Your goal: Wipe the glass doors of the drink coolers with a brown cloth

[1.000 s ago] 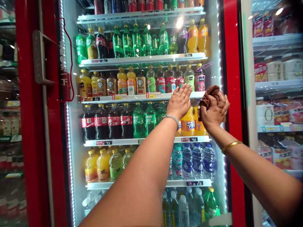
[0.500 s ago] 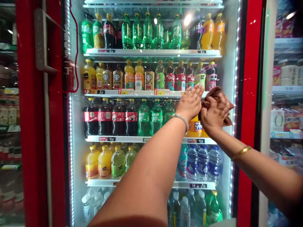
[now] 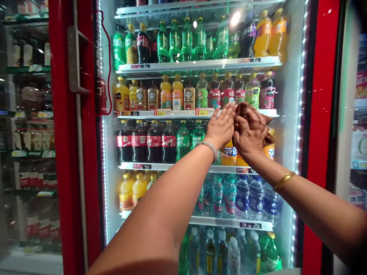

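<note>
"Fingers [image 3: 228,111] of the left hand [image 3: 221,124]: straight, nearly together, nothing held. Right hand [image 3: 250,131]: fingers bent, a little spread, with hold of a bunched brown cloth [image 3: 243,107]."

"Noted. Position of the cloth?"

"Under the right hand, in front of the glass [image 3: 289,76], about level with the shelf edge [image 3: 172,115] below the small juice bottles [image 3: 177,93]. Orange bottles [image 3: 229,154] show just beneath."

"Change over the last second?"

"Both hands lie farther left against the bottles behind; head movement may account for part of it. Gap between the hands has closed to almost nothing. My reading: the cloth is being worked sideways over the pane, with little room left before it meets the left hand."

"Unclear items?"

"Cloth's far face and its contact with the glass: not visible. Whether the hands touch: cannot tell. Left forearm [image 3: 160,206] blocks the lower-left bottles; right forearm [image 3: 315,198] runs off into shadow."
</note>
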`<state>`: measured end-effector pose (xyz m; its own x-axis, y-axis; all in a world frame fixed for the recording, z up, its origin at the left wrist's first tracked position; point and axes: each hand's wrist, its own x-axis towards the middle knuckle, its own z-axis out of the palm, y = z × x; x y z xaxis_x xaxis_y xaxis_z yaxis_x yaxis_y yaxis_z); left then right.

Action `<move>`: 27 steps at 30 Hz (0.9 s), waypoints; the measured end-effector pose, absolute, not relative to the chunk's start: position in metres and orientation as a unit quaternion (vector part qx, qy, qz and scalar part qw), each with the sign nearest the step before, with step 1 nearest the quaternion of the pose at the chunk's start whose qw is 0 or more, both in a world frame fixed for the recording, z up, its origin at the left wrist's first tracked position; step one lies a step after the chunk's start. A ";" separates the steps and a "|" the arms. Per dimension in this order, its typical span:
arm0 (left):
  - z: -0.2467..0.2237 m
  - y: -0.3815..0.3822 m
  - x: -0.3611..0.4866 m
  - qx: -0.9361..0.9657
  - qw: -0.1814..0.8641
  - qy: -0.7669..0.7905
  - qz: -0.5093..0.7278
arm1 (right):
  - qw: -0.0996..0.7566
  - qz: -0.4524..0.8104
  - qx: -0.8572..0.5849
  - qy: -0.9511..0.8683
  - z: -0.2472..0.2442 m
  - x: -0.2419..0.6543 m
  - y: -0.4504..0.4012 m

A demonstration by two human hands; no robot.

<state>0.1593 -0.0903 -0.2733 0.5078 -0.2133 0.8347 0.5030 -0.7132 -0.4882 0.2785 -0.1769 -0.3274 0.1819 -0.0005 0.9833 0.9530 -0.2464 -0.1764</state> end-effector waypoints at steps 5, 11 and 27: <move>-0.281 -0.070 0.122 -0.802 0.382 -0.069 -0.454 | 0.325 -0.548 -0.534 -0.556 -0.315 0.315 -0.207; -0.291 -0.059 0.111 -0.788 0.344 -0.111 -0.498 | 0.489 -0.495 -0.625 -0.354 -0.301 0.261 -0.170; -0.306 -0.036 0.079 -0.796 0.376 -0.106 -0.463 | 0.347 -0.564 -0.527 -0.533 -0.314 0.238 -0.143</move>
